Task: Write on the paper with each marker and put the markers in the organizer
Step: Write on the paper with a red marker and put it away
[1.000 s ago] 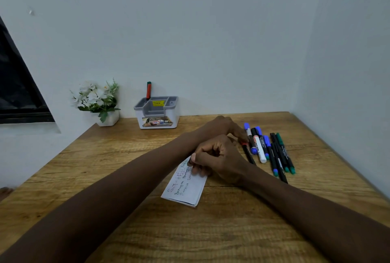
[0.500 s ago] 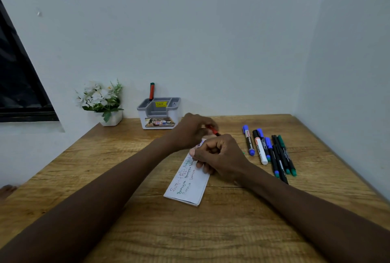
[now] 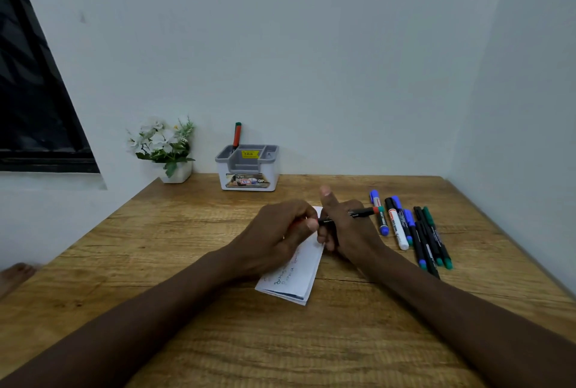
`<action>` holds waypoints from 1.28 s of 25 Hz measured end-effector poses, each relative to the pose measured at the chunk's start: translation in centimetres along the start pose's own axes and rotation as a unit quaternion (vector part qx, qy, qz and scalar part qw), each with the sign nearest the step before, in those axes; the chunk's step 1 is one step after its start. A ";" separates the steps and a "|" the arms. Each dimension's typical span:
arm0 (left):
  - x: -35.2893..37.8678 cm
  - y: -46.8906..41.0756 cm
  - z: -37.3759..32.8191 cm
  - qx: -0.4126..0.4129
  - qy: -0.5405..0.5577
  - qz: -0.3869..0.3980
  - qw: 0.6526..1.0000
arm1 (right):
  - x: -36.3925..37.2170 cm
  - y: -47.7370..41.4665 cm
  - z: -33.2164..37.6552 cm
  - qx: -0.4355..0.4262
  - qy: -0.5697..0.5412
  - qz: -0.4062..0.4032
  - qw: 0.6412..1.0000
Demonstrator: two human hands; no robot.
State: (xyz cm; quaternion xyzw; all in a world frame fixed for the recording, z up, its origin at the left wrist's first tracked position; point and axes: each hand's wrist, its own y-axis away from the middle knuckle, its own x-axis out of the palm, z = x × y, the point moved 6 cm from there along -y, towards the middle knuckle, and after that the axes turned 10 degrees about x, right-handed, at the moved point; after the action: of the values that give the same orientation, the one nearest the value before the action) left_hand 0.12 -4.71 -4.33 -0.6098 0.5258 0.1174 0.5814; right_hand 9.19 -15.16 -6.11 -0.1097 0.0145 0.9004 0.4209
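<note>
- A slim black marker (image 3: 346,215) with a red end is held level above the far end of the paper (image 3: 299,266); the red end points right, toward the loose markers (image 3: 411,228).
- The barrel is grasped by the right hand (image 3: 346,225), thumb raised.
- The left hand (image 3: 280,232) is clenched at the marker's left end; a trace of red shows between its fingers, but whether a cap is pinched there cannot be told.
- The paper is folded, white, handwritten, lying flat on the wooden table (image 3: 218,341), partly covered by both hands.
- One red marker (image 3: 237,136) stands in the organizer (image 3: 248,169) by the wall, back left compartment.
- Compared with half a second earlier: the marker was hidden behind the hands except for a red tip; now most of the barrel is exposed and the right thumb is lifted.
- Loose markers unchanged.
</note>
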 end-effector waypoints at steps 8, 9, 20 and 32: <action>-0.6 -0.8 0.0 0.069 -0.047 0.017 0.996 | 0.8 0.4 0.1 0.027 -0.013 0.081 0.996; -0.7 -0.8 0.4 0.051 -0.049 0.023 0.997 | 0.8 0.3 0.0 0.030 -0.031 0.093 0.995; -3.8 2.8 6.1 -0.135 0.108 0.098 0.980 | -1.0 -0.1 -0.6 0.026 -0.064 0.085 0.994; -1.7 2.4 5.7 -0.067 0.033 0.192 0.979 | 1.2 -1.6 0.2 -0.011 0.114 0.088 0.989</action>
State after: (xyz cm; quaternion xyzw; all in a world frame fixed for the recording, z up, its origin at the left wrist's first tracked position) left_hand 0.17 1.41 -6.15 -0.5388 0.6427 0.2417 0.4881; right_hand 9.60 -13.20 -6.03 -0.2143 0.0624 0.9157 0.3341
